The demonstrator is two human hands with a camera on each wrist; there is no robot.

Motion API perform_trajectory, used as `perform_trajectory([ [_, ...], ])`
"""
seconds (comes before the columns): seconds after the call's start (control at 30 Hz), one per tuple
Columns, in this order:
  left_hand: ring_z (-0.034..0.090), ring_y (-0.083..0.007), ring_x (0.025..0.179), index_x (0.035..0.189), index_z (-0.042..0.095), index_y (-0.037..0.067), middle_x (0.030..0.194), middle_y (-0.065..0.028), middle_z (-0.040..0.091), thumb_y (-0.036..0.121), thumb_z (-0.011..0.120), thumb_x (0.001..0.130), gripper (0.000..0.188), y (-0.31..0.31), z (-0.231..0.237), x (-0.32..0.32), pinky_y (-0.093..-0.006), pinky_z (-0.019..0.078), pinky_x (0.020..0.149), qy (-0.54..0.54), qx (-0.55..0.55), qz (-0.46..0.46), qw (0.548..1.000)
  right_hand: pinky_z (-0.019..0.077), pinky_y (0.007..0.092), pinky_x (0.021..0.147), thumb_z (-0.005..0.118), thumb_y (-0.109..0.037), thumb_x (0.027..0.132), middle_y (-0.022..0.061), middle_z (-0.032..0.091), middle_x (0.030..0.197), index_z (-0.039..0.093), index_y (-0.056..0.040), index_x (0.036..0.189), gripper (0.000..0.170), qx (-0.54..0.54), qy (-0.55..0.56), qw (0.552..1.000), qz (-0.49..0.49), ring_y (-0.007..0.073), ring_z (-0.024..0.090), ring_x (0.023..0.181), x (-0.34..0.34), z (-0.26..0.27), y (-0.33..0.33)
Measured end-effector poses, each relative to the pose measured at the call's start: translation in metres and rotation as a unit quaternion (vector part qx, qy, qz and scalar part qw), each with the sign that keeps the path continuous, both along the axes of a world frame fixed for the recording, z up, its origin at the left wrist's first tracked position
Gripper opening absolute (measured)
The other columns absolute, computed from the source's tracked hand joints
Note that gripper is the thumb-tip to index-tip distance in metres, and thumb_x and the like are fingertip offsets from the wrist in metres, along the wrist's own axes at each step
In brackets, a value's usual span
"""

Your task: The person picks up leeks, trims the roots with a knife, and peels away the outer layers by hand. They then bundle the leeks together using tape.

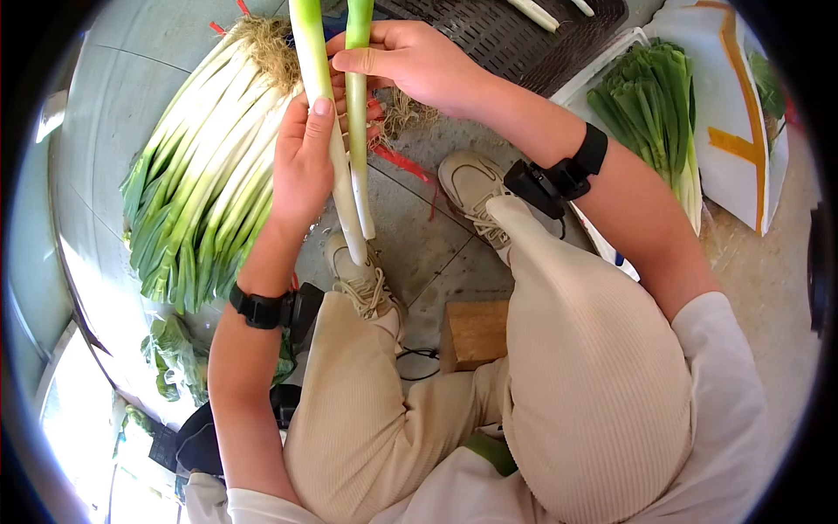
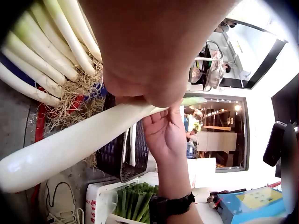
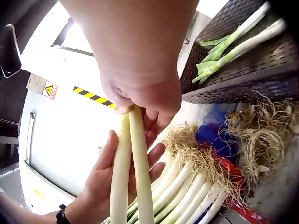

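Observation:
Two trimmed leeks, a thicker one (image 1: pixel 346 196) and a slimmer one (image 1: pixel 358 131), hang side by side before the person, white ends down. My left hand (image 1: pixel 303 170) holds the thicker leek, its thumb lying along the stalk and its fingers behind. From the other side my right hand (image 1: pixel 428 70) grips the leeks higher up, near their greener part. The right wrist view has both stalks (image 3: pixel 140 172) running down from the right hand, across the left palm (image 3: pixel 100 172). On the left lies a big bundle of leeks (image 1: pixel 209 166) with roots on.
Cut roots (image 1: pixel 406 113) and red tape (image 1: pixel 401 163) lie on the floor beyond the shoes. A dark plastic crate (image 3: pixel 275 70) contains a few leeks. At right stands a white box (image 1: pixel 602 61) with green-topped leeks (image 1: pixel 650 113). A wooden block (image 1: pixel 476 332) sits between the legs.

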State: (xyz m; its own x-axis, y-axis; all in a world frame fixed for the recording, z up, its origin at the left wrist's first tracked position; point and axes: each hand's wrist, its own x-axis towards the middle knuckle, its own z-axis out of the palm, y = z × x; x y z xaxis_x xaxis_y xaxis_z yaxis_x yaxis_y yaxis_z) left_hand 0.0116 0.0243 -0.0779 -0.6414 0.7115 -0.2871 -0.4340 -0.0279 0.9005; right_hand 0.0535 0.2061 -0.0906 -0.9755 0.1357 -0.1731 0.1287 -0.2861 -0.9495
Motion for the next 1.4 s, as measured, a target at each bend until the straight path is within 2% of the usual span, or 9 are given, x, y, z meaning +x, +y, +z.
perform_trajectory([
  [0.33, 0.069, -0.0173, 0.078, 0.132, 0.043, -0.001, 0.103, -0.0132, 0.066, 0.026, 0.04, 0.108, 0.036, 0.011, 0.003, 0.002, -0.0298, 0.0581, 0.067, 0.107, -0.05, -0.013, 0.993, 0.0528, 0.0299, 0.075, 0.061, -0.027, 0.1, 0.008, 0.068, 0.097, 0.062, 0.0015, 0.116, 0.033, -0.067, -0.037, 0.997, -0.027, 0.0155, 0.065, 0.082, 0.004, 0.008, -0.014],
  [0.6, 0.057, -0.0115, 0.06, 0.122, 0.044, 0.001, 0.089, -0.0069, 0.061, 0.018, 0.055, 0.103, 0.028, 0.016, -0.001, 0.008, -0.0258, 0.0478, 0.053, 0.185, -0.13, -0.037, 0.973, 0.0488, 0.0318, 0.086, 0.056, -0.029, 0.102, 0.0072, 0.065, 0.1, 0.057, 0.0009, 0.12, 0.035, -0.084, -0.009, 0.996, -0.027, 0.0161, 0.06, 0.092, 0.003, 0.011, -0.018],
  [0.7, 0.059, -0.0101, 0.06, 0.122, 0.048, 0.0, 0.081, -0.0042, 0.063, 0.021, 0.066, 0.097, 0.037, 0.012, -0.004, 0.004, -0.0256, 0.047, 0.053, 0.134, -0.167, -0.073, 0.974, 0.047, 0.0335, 0.091, 0.059, -0.025, 0.101, 0.0062, 0.062, 0.098, 0.058, -0.0014, 0.112, 0.027, -0.212, -0.02, 0.974, -0.078, 0.0176, 0.056, 0.094, -0.001, 0.013, -0.014],
  [0.77, 0.058, -0.0098, 0.06, 0.12, 0.051, 0.0, 0.08, -0.0029, 0.062, 0.02, 0.069, 0.095, 0.037, 0.012, -0.005, 0.003, -0.0251, 0.0467, 0.053, 0.136, -0.173, -0.085, 0.972, 0.0478, 0.0406, 0.101, 0.071, -0.03, 0.093, 0.0137, 0.063, 0.115, 0.056, -0.0022, 0.122, 0.043, -0.362, -0.039, 0.927, -0.094, 0.0244, 0.06, 0.115, -0.004, 0.0, -0.007],
  [0.93, 0.063, -0.0109, 0.068, 0.124, 0.052, -0.001, 0.089, -0.0043, 0.065, 0.025, 0.08, 0.086, 0.054, 0.009, -0.005, -0.004, -0.0264, 0.0515, 0.061, 0.089, -0.194, -0.153, 0.965, 0.0492, 0.0407, 0.097, 0.072, -0.024, 0.092, 0.0083, 0.06, 0.103, 0.059, -0.0049, 0.108, 0.028, -0.377, -0.036, 0.917, -0.127, 0.0222, 0.06, 0.101, -0.001, -0.017, -0.006],
  [1.03, 0.065, -0.0131, 0.075, 0.124, 0.053, 0.0, 0.095, -0.0068, 0.067, 0.026, 0.082, 0.084, 0.056, -0.001, 0.0, -0.01, -0.0301, 0.0541, 0.071, 0.156, -0.179, -0.185, 0.954, 0.0514, 0.0357, 0.089, 0.066, -0.022, 0.097, 0.0037, 0.059, 0.094, 0.057, -0.007, 0.105, 0.019, -0.419, -0.024, 0.901, -0.114, 0.0195, 0.06, 0.091, 0.005, -0.01, -0.004],
  [1.13, 0.066, -0.0148, 0.078, 0.123, 0.055, 0.0, 0.097, -0.0077, 0.068, 0.024, 0.08, 0.085, 0.051, -0.019, 0.001, -0.014, -0.0324, 0.0541, 0.077, 0.112, -0.21, -0.225, 0.945, 0.0516, 0.0348, 0.087, 0.067, -0.021, 0.097, 0.0038, 0.059, 0.092, 0.057, -0.0068, 0.104, 0.018, -0.424, -0.028, 0.895, -0.138, 0.0187, 0.059, 0.09, 0.006, 0.001, 0.003],
  [1.23, 0.065, -0.0139, 0.076, 0.121, 0.057, 0.001, 0.094, -0.0055, 0.067, 0.024, 0.077, 0.088, 0.045, -0.035, 0.008, -0.013, -0.0296, 0.0536, 0.074, -0.002, -0.236, -0.273, 0.932, 0.0518, 0.0346, 0.086, 0.067, -0.02, 0.097, 0.0037, 0.059, 0.09, 0.058, -0.0067, 0.102, 0.017, -0.407, 0.014, 0.901, -0.149, 0.0184, 0.059, 0.089, 0.003, 0.007, 0.01],
  [1.4, 0.059, -0.0101, 0.063, 0.106, 0.061, 0.002, 0.073, -0.0012, 0.059, 0.03, 0.069, 0.095, 0.031, -0.034, 0.011, -0.007, -0.0277, 0.0486, 0.059, 0.072, -0.311, -0.268, 0.909, 0.0508, 0.0346, 0.084, 0.066, -0.017, 0.097, 0.0046, 0.059, 0.087, 0.057, -0.0062, 0.1, 0.015, -0.416, -0.005, 0.892, -0.179, 0.0186, 0.058, 0.084, 0.004, 0.009, 0.007],
])
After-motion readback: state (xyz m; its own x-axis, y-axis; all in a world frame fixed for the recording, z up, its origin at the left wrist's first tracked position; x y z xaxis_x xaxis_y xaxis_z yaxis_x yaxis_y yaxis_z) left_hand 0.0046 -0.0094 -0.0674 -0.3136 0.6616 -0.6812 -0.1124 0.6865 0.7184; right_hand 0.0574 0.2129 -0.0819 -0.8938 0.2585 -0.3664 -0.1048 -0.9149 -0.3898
